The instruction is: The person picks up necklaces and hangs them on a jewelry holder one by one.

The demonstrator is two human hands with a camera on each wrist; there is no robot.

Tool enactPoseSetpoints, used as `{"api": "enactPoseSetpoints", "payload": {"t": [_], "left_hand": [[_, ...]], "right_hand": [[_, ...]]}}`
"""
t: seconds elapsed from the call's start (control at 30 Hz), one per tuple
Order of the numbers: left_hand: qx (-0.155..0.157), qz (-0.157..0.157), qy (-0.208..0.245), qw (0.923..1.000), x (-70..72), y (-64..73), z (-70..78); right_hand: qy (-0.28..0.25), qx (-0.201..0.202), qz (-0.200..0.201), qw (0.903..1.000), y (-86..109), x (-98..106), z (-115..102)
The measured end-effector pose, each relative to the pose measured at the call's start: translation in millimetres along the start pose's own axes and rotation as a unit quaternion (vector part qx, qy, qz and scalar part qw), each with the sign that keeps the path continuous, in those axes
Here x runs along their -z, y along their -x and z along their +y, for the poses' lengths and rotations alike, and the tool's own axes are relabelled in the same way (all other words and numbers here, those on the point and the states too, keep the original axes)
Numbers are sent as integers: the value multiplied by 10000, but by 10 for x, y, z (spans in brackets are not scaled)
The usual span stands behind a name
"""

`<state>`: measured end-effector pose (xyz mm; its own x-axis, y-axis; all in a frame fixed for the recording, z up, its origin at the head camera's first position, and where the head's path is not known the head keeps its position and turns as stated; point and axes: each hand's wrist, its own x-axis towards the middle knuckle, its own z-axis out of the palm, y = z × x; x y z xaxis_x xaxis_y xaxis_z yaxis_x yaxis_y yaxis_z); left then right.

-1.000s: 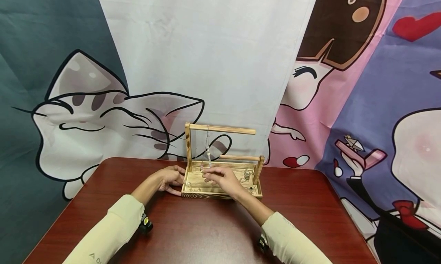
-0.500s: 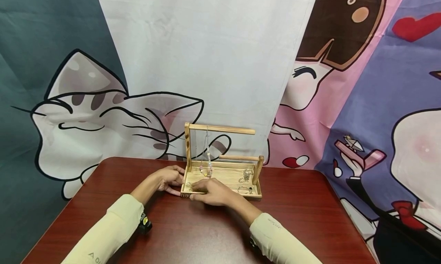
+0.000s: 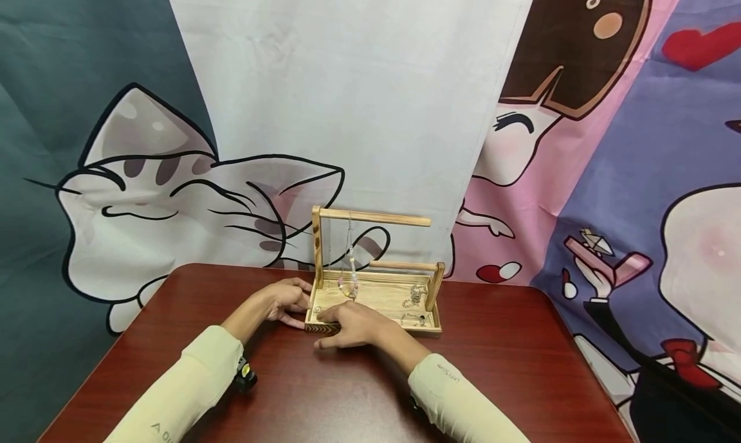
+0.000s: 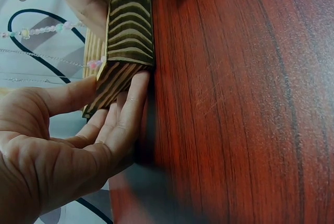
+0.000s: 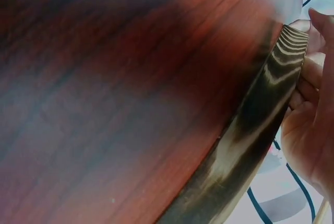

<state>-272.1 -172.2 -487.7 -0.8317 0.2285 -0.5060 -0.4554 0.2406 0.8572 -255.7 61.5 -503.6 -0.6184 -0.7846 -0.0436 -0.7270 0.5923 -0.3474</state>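
Observation:
A wooden jewelry stand [image 3: 379, 277] with a tray base and two horizontal bars sits at the back of the table. My left hand [image 3: 285, 299] grips the tray's left end. In the left wrist view, the left thumb [image 4: 78, 94] meets the upper rim and a finger [image 4: 136, 91] lies along the lower edge. Over the front left of the tray reaches my right hand [image 3: 357, 324], its fingers inside and its thumb spread apart in front of the front wall. Its fingertips are partly hidden. A beaded necklace [image 3: 352, 260] hangs from the upper bar.
Chains [image 3: 415, 295] lie in the right part of the tray. A small ring-like piece [image 3: 317, 309] shows at its left front corner. The reddish-brown table [image 3: 301, 391] extends toward me. A printed curtain [image 3: 376, 108] hangs behind.
My right hand has come down from the beaded necklace to the tray's front left, its thumb now farther from the fingers. The necklace hangs free. My left hand has stayed in place.

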Motion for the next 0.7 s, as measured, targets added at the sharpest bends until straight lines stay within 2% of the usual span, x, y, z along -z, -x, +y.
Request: {"api": "enactPoseSetpoints", "payload": {"t": [0.1, 0.4, 0.7], "left_hand": [[-20, -3, -18, 10000, 4, -1, -1], [-48, -17, -28, 10000, 13, -4, -15], [-57, -3, -12, 10000, 9, -10, -21]], "right_hand": [[233, 1, -34, 9997, 5, 19, -11], [963, -348, -141, 9946, 87, 93, 32], [955, -415, -175, 9944, 295, 154, 217]]}}
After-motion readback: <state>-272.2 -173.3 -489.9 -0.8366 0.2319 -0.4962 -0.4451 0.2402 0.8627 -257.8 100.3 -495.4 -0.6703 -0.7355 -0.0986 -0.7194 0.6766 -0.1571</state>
